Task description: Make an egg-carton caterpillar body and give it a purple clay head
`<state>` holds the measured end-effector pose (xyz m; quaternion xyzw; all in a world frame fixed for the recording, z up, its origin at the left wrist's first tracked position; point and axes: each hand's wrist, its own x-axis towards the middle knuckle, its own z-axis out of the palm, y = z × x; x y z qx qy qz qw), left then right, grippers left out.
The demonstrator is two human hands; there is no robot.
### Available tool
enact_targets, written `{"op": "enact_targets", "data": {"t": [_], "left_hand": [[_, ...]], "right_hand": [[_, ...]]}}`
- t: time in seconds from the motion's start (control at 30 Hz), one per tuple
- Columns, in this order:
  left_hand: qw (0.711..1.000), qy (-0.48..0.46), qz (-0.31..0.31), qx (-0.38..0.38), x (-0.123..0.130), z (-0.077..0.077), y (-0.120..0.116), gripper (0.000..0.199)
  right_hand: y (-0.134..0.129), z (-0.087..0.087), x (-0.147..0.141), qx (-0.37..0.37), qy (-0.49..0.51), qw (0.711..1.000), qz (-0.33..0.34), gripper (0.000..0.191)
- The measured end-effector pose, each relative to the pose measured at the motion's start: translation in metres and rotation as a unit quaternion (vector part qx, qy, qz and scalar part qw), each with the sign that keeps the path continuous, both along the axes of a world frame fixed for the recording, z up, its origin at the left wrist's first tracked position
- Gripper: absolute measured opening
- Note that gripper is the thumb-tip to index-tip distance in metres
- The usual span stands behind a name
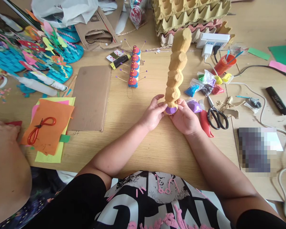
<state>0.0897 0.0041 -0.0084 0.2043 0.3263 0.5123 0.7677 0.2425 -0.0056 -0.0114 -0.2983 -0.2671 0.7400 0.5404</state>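
Note:
Between my hands stands a long strip of egg carton (177, 71), painted yellow-orange, with a row of bumps. Purple clay (171, 110) covers the bump at its near end. My left hand (154, 113) pinches that end from the left, thumb beside the purple. From the right, my right hand (185, 117) grips the same end, its fingers partly hidden behind the strip. A bag of purple clay (194, 106) lies just past my right hand. Farther left sits a finished-looking caterpillar (133, 68) of red and blue bumps with purple-tipped sticks.
Scissors (217, 114), a red-handled cutter (205, 122) and bagged clay (205, 84) lie at right, near an orange cup (223, 65). Egg trays (190, 16) are stacked behind. Cardboard (91, 98) and coloured sheets (47, 127) lie left, beside another person's arm (6, 168).

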Motion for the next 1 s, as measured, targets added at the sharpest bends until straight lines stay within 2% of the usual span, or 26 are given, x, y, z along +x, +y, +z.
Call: {"op": "enact_targets", "data": {"t": [0.13, 0.27, 0.47, 1.0], "left_hand": [[0.998, -0.021, 0.027, -0.051, -0.0004, 0.0019, 0.0038, 0.046], [0.997, -0.03, 0.024, -0.068, -0.0007, 0.004, 0.0043, 0.039], [0.998, -0.041, 0.01, -0.054, 0.0003, 0.0048, 0.0021, 0.028], [0.998, -0.041, -0.002, -0.043, -0.0005, 0.0026, 0.0016, 0.032]], "right_hand": [[0.0003, 0.0004, -0.0007, 0.0, -0.008, 1.0, 0.01, 0.033], [-0.0007, -0.0012, -0.003, 0.014, -0.015, 1.0, 0.003, 0.033], [-0.0013, -0.0031, -0.0045, 0.003, 0.005, 1.0, -0.002, 0.035], [-0.0009, -0.0011, -0.0034, 0.004, 0.007, 1.0, 0.005, 0.036]]}}
